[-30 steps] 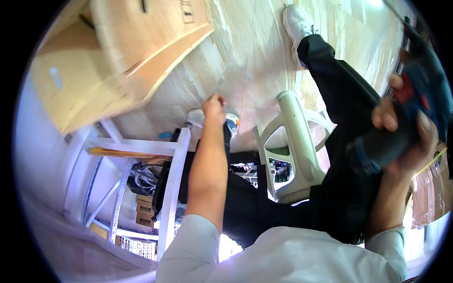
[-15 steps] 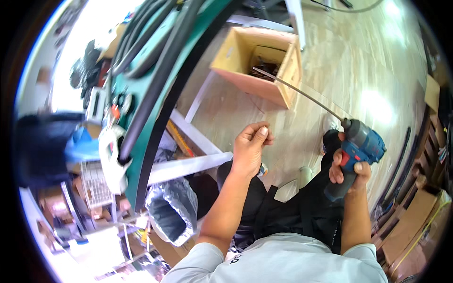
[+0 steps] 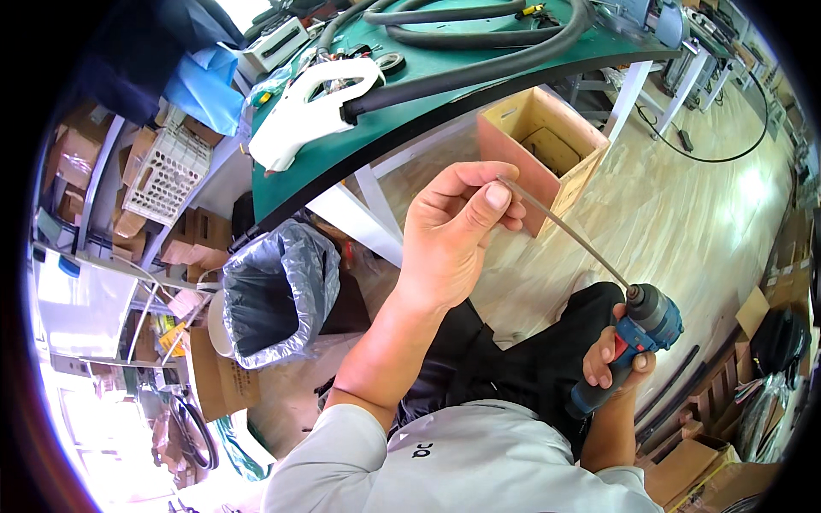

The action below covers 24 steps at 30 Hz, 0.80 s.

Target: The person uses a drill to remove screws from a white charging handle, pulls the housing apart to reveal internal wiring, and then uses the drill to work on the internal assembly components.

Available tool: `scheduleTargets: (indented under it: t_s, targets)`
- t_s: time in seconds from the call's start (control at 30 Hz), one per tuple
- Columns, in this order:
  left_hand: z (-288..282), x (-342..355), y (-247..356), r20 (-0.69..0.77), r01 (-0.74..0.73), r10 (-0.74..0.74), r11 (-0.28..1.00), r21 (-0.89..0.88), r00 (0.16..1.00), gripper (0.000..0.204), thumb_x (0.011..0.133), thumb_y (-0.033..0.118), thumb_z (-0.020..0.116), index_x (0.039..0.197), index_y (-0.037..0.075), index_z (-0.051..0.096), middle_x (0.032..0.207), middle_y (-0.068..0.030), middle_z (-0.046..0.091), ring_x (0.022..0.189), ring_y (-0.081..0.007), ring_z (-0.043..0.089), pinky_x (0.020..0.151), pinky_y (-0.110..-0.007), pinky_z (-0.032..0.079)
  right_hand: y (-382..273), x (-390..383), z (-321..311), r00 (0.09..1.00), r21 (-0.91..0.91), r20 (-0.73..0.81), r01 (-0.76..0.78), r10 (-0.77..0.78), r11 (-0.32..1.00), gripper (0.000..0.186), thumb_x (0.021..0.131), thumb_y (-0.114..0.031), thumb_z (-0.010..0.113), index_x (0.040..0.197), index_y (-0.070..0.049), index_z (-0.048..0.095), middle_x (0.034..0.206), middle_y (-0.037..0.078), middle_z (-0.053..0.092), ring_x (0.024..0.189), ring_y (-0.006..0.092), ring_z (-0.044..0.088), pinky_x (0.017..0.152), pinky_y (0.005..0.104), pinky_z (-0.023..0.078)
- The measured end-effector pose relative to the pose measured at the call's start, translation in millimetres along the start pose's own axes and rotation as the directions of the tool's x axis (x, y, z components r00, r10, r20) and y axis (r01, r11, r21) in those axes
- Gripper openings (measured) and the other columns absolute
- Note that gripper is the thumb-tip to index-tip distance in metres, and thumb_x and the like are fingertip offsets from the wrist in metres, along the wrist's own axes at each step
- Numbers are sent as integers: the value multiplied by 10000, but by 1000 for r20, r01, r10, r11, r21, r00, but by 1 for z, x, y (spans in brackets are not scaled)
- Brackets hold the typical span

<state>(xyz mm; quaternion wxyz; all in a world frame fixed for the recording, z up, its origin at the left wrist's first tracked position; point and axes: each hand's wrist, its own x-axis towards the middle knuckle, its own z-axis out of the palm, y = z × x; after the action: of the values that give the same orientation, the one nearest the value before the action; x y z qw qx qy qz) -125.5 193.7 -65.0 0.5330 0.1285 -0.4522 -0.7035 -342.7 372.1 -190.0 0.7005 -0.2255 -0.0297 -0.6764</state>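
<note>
In my right hand (image 3: 617,357) is a blue and black cordless drill driver (image 3: 646,321), gripped by its handle with fingers near the red trigger. A long thin metal screwdriver bit (image 3: 571,232) runs from its chuck up and to the left. My left hand (image 3: 457,227) is closed in a pinch, thumb and forefinger at the far tip of that bit. Whether anything small sits between those fingers is hidden. Beyond the bit, an open wooden box (image 3: 532,198) stands on the floor with dark items inside.
Ahead is a green-topped workbench (image 3: 295,184) with a dark edge. A white pistol-shaped handle (image 3: 295,128) on a thick black cable (image 3: 462,79) lies on it. A lined bin (image 3: 316,256) stands to the left; cardboard boxes (image 3: 684,470) sit at lower right.
My left hand has risen and come to the bit's tip, from which it was apart. The drill driver has lowered slightly. The whole view has turned left, bringing more of the workbench in.
</note>
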Motion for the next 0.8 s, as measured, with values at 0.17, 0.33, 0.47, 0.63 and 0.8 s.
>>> scheduleTargets:
  t_s: [0.17, 0.33, 0.47, 0.63, 0.8]
  targets:
    - [7, -14, 9, 33, -86, 90, 992, -97, 995, 145, 912, 74, 631, 1043, 14, 624, 973, -87, 653, 824, -174, 645, 735, -296, 519, 13, -7, 8, 1000, 16, 24, -18, 17, 1000, 801, 767, -170, 595, 1469, -3, 248, 1030, 251, 598, 632, 304, 640, 640, 437, 504]
    - [9, -13, 9, 84, -87, 99, 987, -134, 992, 143, 904, 66, 638, 1037, 19, 617, 972, -90, 653, 821, -178, 648, 740, -292, 528, 16, -12, 10, 999, 51, 40, -15, 13, 999, 798, 778, -180, 600, 1472, -6, 246, 1035, 247, 596, 641, 298, 642, 645, 437, 506]
    - [9, -12, 10, 107, -80, 95, 988, -131, 990, 151, 903, 77, 644, 1041, 22, 618, 962, -92, 650, 813, -177, 646, 734, -290, 528, 16, -12, 10, 998, 73, 60, -22, 18, 997, 797, 785, -180, 597, 1477, -9, 239, 1031, 245, 596, 646, 295, 643, 647, 439, 510]
    - [11, -11, 11, 104, -75, 89, 988, -134, 991, 146, 908, 96, 643, 1031, 23, 615, 952, -95, 644, 800, -175, 641, 724, -289, 528, 15, -12, 9, 998, 87, 61, -23, 18, 996, 803, 786, -184, 597, 1480, -9, 233, 1016, 241, 596, 642, 291, 642, 645, 437, 512]
    - [9, -10, 12, 86, -62, 75, 988, -145, 993, 112, 914, 97, 635, 1004, 37, 608, 957, -90, 634, 794, -165, 626, 717, -288, 520, 13, -13, 7, 998, 88, 55, -29, 25, 996, 805, 779, -182, 597, 1479, -14, 238, 1014, 240, 594, 635, 290, 636, 641, 436, 506]
